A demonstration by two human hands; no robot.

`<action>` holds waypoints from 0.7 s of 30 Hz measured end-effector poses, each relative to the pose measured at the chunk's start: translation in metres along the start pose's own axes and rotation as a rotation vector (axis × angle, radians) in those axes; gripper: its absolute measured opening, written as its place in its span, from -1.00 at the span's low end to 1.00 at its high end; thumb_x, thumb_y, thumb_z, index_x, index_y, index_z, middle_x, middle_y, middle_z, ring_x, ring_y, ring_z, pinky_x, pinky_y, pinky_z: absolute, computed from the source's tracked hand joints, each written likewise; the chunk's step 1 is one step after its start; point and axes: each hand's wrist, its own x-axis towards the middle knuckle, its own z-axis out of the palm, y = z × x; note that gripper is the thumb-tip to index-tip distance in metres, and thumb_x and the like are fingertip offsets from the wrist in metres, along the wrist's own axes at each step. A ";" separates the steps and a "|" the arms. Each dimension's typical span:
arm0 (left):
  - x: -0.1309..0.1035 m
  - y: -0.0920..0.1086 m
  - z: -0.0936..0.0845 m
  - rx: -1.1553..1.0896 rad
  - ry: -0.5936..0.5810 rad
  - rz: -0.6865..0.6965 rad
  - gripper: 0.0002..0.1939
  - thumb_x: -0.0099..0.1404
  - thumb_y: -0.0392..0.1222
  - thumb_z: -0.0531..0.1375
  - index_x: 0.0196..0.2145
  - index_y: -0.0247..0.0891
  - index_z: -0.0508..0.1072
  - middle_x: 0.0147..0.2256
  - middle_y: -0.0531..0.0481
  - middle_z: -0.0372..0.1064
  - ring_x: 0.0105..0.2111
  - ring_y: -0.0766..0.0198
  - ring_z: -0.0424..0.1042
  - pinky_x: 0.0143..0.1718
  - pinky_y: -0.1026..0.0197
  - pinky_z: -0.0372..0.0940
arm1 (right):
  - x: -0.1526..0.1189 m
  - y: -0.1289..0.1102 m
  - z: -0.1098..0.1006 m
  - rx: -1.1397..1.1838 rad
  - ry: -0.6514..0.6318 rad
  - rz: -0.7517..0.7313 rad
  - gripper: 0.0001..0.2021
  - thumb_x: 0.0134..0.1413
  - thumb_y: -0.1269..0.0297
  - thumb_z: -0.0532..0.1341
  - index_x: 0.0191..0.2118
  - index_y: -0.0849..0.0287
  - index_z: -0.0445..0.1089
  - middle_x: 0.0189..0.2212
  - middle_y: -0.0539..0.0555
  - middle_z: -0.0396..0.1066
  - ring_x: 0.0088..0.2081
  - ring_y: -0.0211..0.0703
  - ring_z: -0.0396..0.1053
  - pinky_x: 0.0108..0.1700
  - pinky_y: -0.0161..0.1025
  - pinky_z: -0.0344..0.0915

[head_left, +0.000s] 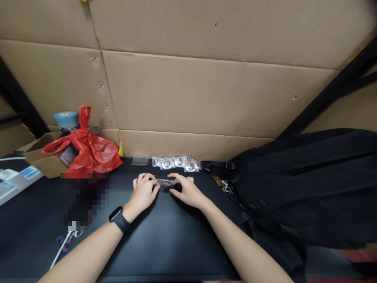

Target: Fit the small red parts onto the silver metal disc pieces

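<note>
Between my hands is a small clear plastic packet with a red mark and something dark inside or beneath it. My left hand, below a black watch, pinches the packet's left end with curled fingers. At the right end, the thumb and forefinger of my right hand close around its edge. Just beyond my hands lie several clear packets with round silvery discs bearing red marks, partly overlapping. To their left is a flat clear plastic sleeve.
A knotted red plastic bag and a cardboard box with blue tape stand at the left. On the right, a black backpack covers much of the black table, near some keyrings. A cardboard wall rises behind.
</note>
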 end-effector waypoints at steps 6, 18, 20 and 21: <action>0.003 -0.002 -0.007 0.018 0.070 -0.023 -0.82 0.37 -0.06 0.15 -0.29 -0.17 0.49 -0.11 -0.10 0.42 0.03 0.00 0.21 -0.01 -0.05 0.10 | 0.009 0.012 0.004 -0.042 0.144 0.152 -0.62 0.13 0.36 0.22 0.08 0.01 0.25 -0.32 -0.03 0.56 -0.16 -0.08 0.48 0.06 0.00 0.01; 0.014 -0.036 -0.009 0.093 0.064 -0.010 -0.78 0.36 -0.10 0.15 -0.10 -0.03 0.57 0.03 -0.10 0.39 0.10 -0.05 0.15 0.01 -0.07 0.08 | 0.002 0.043 -0.030 -0.328 0.171 0.170 -0.66 0.05 0.20 0.31 -0.03 0.10 0.38 -0.04 0.18 0.42 -0.01 0.04 0.37 -0.06 -0.13 0.27; 0.016 -0.033 -0.009 0.096 0.072 0.002 -0.82 0.35 -0.07 0.18 -0.19 -0.05 0.59 0.00 -0.08 0.40 0.10 -0.05 0.15 0.01 -0.07 0.07 | -0.004 0.044 -0.031 -0.283 0.088 0.163 -0.65 0.03 0.25 0.33 -0.03 0.11 0.39 -0.09 0.15 0.45 -0.05 0.00 0.40 -0.07 -0.16 0.28; 0.016 -0.031 -0.009 0.095 0.074 0.012 -0.83 0.35 -0.08 0.19 -0.22 -0.06 0.60 -0.02 -0.08 0.41 0.09 -0.04 0.16 0.01 -0.06 0.07 | -0.005 0.044 -0.032 -0.261 0.058 0.152 -0.65 0.02 0.27 0.35 -0.04 0.11 0.40 -0.11 0.13 0.47 -0.08 -0.03 0.42 -0.09 -0.18 0.28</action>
